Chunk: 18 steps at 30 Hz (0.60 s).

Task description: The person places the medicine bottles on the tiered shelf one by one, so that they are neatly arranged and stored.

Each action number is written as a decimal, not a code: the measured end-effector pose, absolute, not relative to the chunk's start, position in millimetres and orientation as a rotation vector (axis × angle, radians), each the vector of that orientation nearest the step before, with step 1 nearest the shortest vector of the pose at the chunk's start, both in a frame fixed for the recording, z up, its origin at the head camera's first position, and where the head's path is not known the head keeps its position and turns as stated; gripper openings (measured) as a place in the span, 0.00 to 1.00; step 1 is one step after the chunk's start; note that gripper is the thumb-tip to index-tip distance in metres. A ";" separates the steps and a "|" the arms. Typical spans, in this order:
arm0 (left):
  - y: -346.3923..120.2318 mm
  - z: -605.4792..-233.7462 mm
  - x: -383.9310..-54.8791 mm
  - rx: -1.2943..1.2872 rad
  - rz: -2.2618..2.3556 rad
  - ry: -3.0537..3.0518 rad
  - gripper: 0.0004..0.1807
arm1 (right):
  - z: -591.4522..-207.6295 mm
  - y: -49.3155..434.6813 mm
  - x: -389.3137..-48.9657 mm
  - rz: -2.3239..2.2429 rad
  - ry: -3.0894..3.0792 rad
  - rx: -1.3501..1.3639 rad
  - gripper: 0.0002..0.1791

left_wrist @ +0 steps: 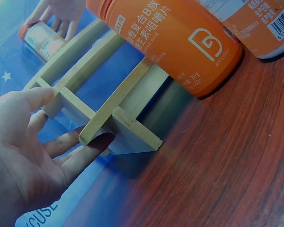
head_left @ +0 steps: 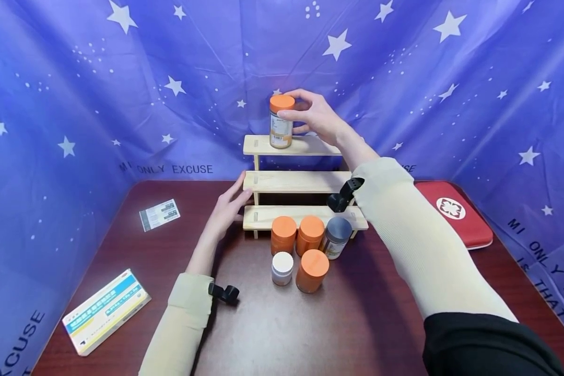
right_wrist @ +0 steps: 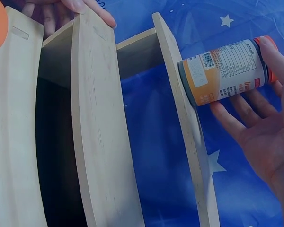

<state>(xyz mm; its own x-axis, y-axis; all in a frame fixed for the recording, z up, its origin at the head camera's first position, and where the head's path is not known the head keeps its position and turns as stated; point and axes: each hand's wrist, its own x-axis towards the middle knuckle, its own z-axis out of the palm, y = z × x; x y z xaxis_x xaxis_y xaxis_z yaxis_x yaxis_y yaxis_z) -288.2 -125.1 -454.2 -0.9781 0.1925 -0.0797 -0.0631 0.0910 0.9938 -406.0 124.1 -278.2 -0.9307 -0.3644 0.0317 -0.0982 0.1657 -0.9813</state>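
Observation:
My right hand (head_left: 318,116) holds a bottle (head_left: 280,130) with an orange lid, thumb on one side and fingers on the other. The bottle stands upright at the left end of the top tier of a three-tier wooden shelf (head_left: 296,181). In the right wrist view the bottle's base (right_wrist: 187,84) meets the top board, and its label shows a table and barcode. My left hand (head_left: 224,208) grips the shelf's left end by the middle tier. In the left wrist view its fingers (left_wrist: 87,158) and thumb lie around the side boards.
In front of the shelf stand several bottles: orange ones (head_left: 312,271), a dark-lidded one (head_left: 337,237) and a small white-capped one (head_left: 282,268). A blister pack (head_left: 160,214) and a medicine box (head_left: 105,312) lie left. A red case (head_left: 456,214) lies right.

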 end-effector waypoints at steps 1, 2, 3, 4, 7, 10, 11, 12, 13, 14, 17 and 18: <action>-125.0 -454.3 -288.4 0.133 1.996 2.175 0.35 | -278.2 124.0 -406.0 -1.844 2.231 -0.450 0.26; -125.0 -454.5 -288.5 0.133 1.997 2.179 0.35 | -278.1 123.9 -405.9 -1.840 2.234 -0.449 0.27; -125.0 -454.6 -288.6 0.137 1.999 2.181 0.35 | -278.1 123.8 -405.7 -1.832 2.238 -0.448 0.27; -125.0 -454.8 -288.7 0.140 2.002 2.182 0.35 | -278.1 123.7 -405.5 -1.826 2.242 -0.449 0.27; -125.3 -455.5 -289.1 0.149 2.006 2.184 0.35 | -278.9 123.5 -405.7 -1.811 2.251 -0.440 0.26; -126.0 -455.7 -289.8 0.145 2.003 2.189 0.35 | -279.6 124.0 -405.2 -1.807 2.255 -0.429 0.25; -126.2 -455.7 -290.1 0.142 2.001 2.189 0.35 | -280.0 124.6 -405.0 -1.804 2.254 -0.422 0.25; -126.3 -455.6 -290.3 0.141 1.999 2.191 0.35 | -280.3 125.3 -404.4 -1.798 2.257 -0.417 0.25; -126.5 -455.5 -290.2 0.142 1.998 2.192 0.35 | -280.7 126.3 -403.7 -1.793 2.259 -0.413 0.25; -126.5 -455.5 -290.4 0.141 1.998 2.191 0.35 | -281.3 127.8 -402.9 -1.782 2.267 -0.408 0.26; -126.6 -455.0 -289.5 0.145 1.996 2.191 0.34 | -283.8 133.9 -401.0 -1.750 2.291 -0.386 0.29; -126.6 -454.9 -289.1 0.148 1.996 2.192 0.34 | -284.9 136.4 -400.4 -1.739 2.301 -0.380 0.30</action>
